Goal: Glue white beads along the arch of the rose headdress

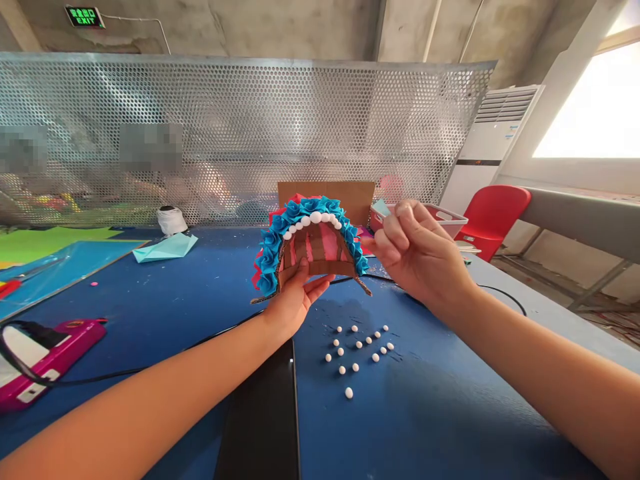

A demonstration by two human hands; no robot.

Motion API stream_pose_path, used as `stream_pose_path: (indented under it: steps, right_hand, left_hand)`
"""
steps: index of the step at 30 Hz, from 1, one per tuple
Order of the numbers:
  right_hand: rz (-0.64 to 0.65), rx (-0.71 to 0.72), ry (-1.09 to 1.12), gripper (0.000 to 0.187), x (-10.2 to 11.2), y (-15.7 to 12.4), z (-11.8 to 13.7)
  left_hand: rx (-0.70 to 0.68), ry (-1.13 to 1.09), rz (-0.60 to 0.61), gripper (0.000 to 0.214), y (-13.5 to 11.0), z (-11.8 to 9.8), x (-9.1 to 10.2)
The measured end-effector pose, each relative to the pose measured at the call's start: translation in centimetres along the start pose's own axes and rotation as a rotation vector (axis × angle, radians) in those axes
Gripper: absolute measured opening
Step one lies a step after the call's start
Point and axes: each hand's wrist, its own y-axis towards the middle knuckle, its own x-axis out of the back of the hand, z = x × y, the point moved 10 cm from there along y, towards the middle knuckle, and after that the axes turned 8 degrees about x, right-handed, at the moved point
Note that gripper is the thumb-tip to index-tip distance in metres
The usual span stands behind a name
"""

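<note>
My left hand [293,300] is closed on the lower edge of a cardboard arch [296,247], thumb in front and fingers beneath. Blue paper flowers [270,250] cover the arch's rim, with red paper behind them. Along the inner curve runs a row of white balls [316,218]; pink patches mark the brown cardboard below. To the right of the arch, my right hand [417,247] is raised with thumb and forefinger pinched together; anything between them is too small to make out. Several loose white balls [359,345] lie on the blue table [440,400] under both hands.
A black flat panel [263,413] lies at the front. On the left are a magenta power strip [75,340] with a black cable, folded light-blue paper [165,248] and coloured sheets [65,243]. Behind stand a pink basket [453,228], a cardboard piece [325,190] and a perforated metal screen [250,127].
</note>
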Motion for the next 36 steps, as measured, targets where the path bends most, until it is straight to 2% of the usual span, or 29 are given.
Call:
stream_pose_path:
  steps: [3, 7, 14, 19, 24, 29, 33, 36]
  right_hand:
    - [-0.035, -0.129, 0.039, 0.024, 0.6, 0.1, -0.8]
    - [-0.039, -0.239, -0.114, 0.028, 2.3, 0.5, -1.9]
    - [0.070, -0.303, -0.259, 0.025, 4.0, 1.2, -2.6]
    - [0.182, -0.278, -0.414, 0.020, 4.0, 1.2, -2.5]
    - [0.274, -0.237, -0.614, 0.029, 4.0, 1.3, -1.7]
    - [0.517, -0.246, -0.812, 0.042, 2.9, 0.5, -2.2]
    - [0.695, -0.326, -1.042, 0.039, 2.7, -0.9, -3.9]
    - [0.626, -0.364, -1.117, 0.028, 4.1, -0.7, -4.7]
  left_hand:
    - [0.000, 0.008, 0.004, 0.026, -0.2, -0.1, -0.2]
    - [-0.035, 0.019, -0.007, 0.015, -0.4, -0.5, -0.3]
    - [-0.123, 0.006, -0.006, 0.018, -0.3, -1.2, -0.2]
    - [-0.153, 0.034, -0.005, 0.024, -0.4, -1.4, -0.2]
    - [-0.160, 0.030, -0.034, 0.021, -0.6, -1.7, -0.2]
    - [-0.148, 0.000, -0.058, 0.019, -0.6, -1.6, -0.1]
    - [-0.137, 0.004, -0.071, 0.020, -0.7, -1.6, 0.0]
    - [-0.110, -0.005, -0.089, 0.021, -0.9, -1.5, 0.0]
